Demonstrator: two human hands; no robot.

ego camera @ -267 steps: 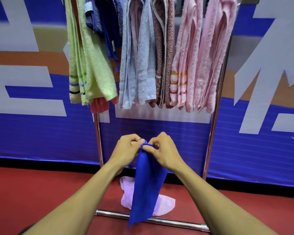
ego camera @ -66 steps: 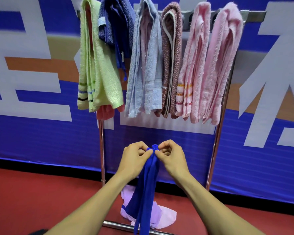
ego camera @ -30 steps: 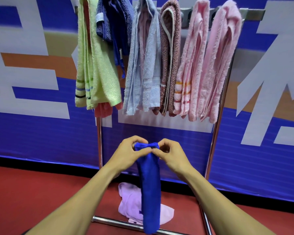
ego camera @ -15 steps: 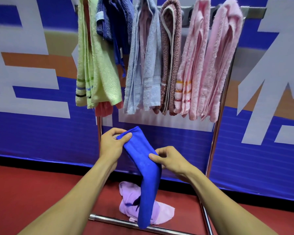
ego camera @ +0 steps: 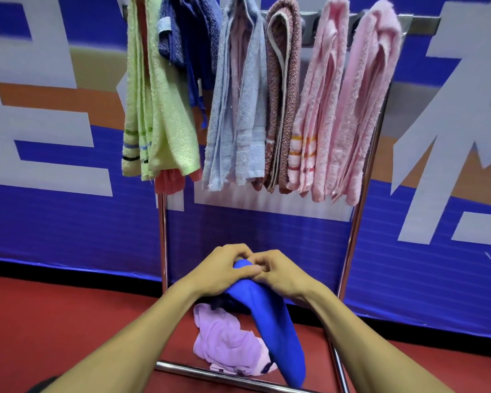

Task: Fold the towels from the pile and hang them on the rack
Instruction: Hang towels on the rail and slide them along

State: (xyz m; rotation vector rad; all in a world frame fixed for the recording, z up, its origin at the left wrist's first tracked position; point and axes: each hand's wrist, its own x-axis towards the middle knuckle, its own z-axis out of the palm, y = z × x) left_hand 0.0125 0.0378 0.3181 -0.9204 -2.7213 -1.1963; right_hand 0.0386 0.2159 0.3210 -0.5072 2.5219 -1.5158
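A blue towel (ego camera: 278, 333) folded into a narrow strip hangs from both my hands in front of the rack. My left hand (ego camera: 216, 275) grips its upper end with curled fingers, and my right hand (ego camera: 281, 275) pinches the same end right beside it. Below them a lilac towel (ego camera: 224, 344) lies crumpled on the red floor. The metal rack (ego camera: 355, 222) carries several folded towels on its top bar: a green towel (ego camera: 159, 109), a dark blue towel (ego camera: 187, 38), a light blue towel (ego camera: 238, 114), a brown towel (ego camera: 284, 103) and two pink towels (ego camera: 349, 109).
The rack's base bar (ego camera: 182, 370) runs across the floor near me. A blue, white and orange banner wall (ego camera: 54, 194) stands close behind the rack. A bare stretch of the top bar (ego camera: 420, 24) shows right of the pink towels.
My left hand came down from chest height and met my right hand, bringing the towel's raised end over onto the part my right hand held. The strip now hangs shorter.
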